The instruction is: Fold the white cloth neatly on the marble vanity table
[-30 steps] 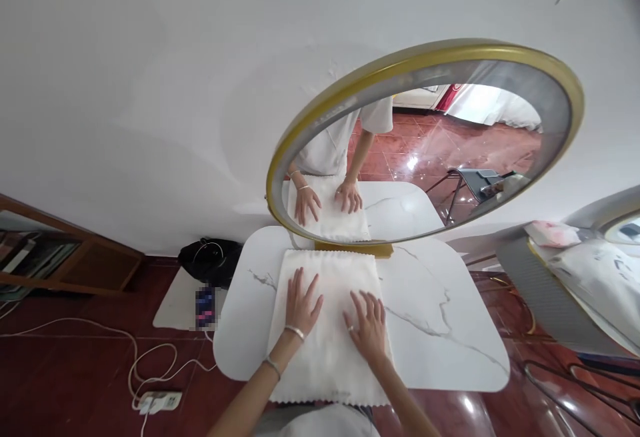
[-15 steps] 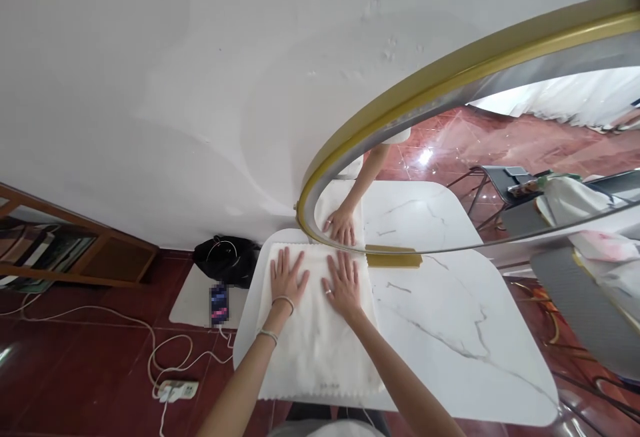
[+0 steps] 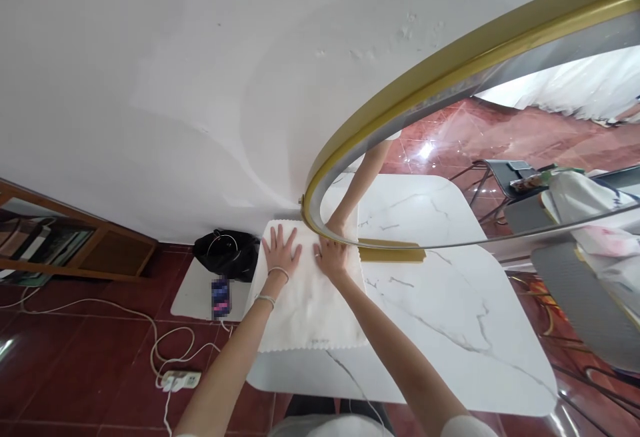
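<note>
A white cloth with scalloped edges [image 3: 310, 320] lies flat on the left part of the marble-patterned table [image 3: 440, 357], its far end close to the wall. My left hand [image 3: 281, 250] rests palm down near the cloth's far left corner, fingers spread. On the right side of the cloth my right hand [image 3: 331, 257] also lies flat, a ring on one finger; its fingertips are partly hidden behind the rim of the gold-framed round mirror [image 3: 320, 177]. Faint creases run through the middle of the cloth.
The mirror's gold base [image 3: 393, 251] stands right of the cloth. Left of the table are a black bag [image 3: 227, 255], a blurred-out phone [image 3: 221, 298], cables and a power strip [image 3: 181, 380] on the red floor. A grey chair [image 3: 585, 297] with cloths stands at right.
Both hands have moved away from me toward the wall, and the white cloth has slid with them. A strip of bare table now shows at its near edge.
</note>
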Available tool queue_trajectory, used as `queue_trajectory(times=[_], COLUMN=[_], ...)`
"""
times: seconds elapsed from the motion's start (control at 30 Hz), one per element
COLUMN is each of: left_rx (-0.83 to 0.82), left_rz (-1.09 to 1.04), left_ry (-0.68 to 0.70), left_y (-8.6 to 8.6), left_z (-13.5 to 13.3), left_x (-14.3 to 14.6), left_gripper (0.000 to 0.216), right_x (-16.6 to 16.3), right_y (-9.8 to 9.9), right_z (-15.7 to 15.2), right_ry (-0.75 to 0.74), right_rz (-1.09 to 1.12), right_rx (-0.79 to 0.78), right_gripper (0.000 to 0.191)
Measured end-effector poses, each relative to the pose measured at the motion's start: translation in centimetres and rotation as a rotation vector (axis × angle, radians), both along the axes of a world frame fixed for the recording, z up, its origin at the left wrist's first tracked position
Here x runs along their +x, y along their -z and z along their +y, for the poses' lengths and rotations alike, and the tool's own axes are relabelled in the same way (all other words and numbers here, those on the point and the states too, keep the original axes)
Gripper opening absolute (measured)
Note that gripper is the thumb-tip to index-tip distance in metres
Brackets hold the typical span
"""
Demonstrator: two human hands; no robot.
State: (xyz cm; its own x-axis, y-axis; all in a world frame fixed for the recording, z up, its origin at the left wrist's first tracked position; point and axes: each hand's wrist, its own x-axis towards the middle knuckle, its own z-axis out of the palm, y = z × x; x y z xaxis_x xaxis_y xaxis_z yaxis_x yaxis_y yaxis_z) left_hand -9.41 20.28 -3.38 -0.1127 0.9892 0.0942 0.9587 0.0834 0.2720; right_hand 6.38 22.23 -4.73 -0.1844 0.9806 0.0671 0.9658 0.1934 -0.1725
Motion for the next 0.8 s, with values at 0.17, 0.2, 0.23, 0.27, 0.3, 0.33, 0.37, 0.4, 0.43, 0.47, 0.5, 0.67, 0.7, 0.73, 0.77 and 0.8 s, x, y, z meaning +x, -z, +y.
queue_trajectory(times=[0.17, 0.2, 0.23, 0.27, 0.3, 0.33, 0.37, 0.4, 0.43, 0.47, 0.5, 0.67, 0.7, 0.73, 0.77, 0.8], left_rx=[0.009, 0.01, 0.012, 0.015, 0.018, 0.02, 0.02, 0.017, 0.013, 0.008, 0.002, -0.009, -0.003, 0.001, 0.003, 0.001], left_rz=[0.012, 0.013, 0.014, 0.015, 0.017, 0.016, 0.013, 0.007, 0.001, -0.005, -0.01, -0.006, -0.009, -0.012, -0.015, -0.017], left_ry=[-0.034, -0.031, -0.026, -0.019, -0.01, 0.001, 0.015, 0.028, 0.039, 0.048, 0.054, 0.028, 0.022, 0.032, 0.052, 0.075], left_y=[0.3, 0.4, 0.4, 0.4, 0.4, 0.4, 0.3, 0.3, 0.2, 0.1, 0.1, -0.4, -0.5, -0.6, -0.6, -0.6], left_z=[-5.9, -6.4, -6.5, -6.4, -5.9, -5.1, -4.2, -3.2, -2.2, -1.1, -0.1, 3.0, 2.9, 2.5, 1.8, 0.7], left_x=[0.3, 0.3, 0.4, 0.4, 0.4, 0.3, 0.3, 0.1, 0.0, -0.2, -0.3, -0.6, -0.5, -0.3, 0.0, 0.2], left_gripper=[0.055, 0.055, 0.055, 0.055, 0.055, 0.055, 0.055, 0.055, 0.055, 0.054, 0.054, 0.05, 0.048, 0.046, 0.045, 0.045], right_x=[1.4, 1.6, 1.7, 1.7, 1.6, 1.4, 1.2, 0.9, 0.6, 0.3, -0.1, -1.0, -1.0, -1.0, -1.0, -1.0], right_y=[1.2, 1.4, 1.5, 1.5, 1.4, 1.1, 0.8, 0.4, 0.0, -0.5, -0.8, -1.6, -1.6, -1.5, -1.5, -1.4], right_z=[-7.0, -7.8, -8.3, -8.3, -8.0, -7.4, -6.5, -5.4, -4.3, -3.1, -2.0, 2.1, 2.4, 2.5, 2.5, 2.4], right_ry=[-0.058, -0.058, -0.055, -0.054, -0.05, -0.049, -0.045, -0.037, -0.024, -0.009, 0.007, 0.013, -0.005, -0.034, -0.076, -0.133], right_rz=[0.075, 0.092, 0.101, 0.103, 0.099, 0.089, 0.075, 0.057, 0.036, 0.016, -0.001, -0.034, -0.031, -0.026, -0.018, -0.007], right_rx=[0.179, 0.2, 0.203, 0.197, 0.188, 0.176, 0.161, 0.136, 0.101, 0.062, 0.022, -0.062, -0.062, -0.059, -0.055, -0.051], right_gripper=[0.051, 0.052, 0.052, 0.052, 0.052, 0.052, 0.052, 0.051, 0.05, 0.049, 0.048, 0.045, 0.046, 0.046, 0.046, 0.046])
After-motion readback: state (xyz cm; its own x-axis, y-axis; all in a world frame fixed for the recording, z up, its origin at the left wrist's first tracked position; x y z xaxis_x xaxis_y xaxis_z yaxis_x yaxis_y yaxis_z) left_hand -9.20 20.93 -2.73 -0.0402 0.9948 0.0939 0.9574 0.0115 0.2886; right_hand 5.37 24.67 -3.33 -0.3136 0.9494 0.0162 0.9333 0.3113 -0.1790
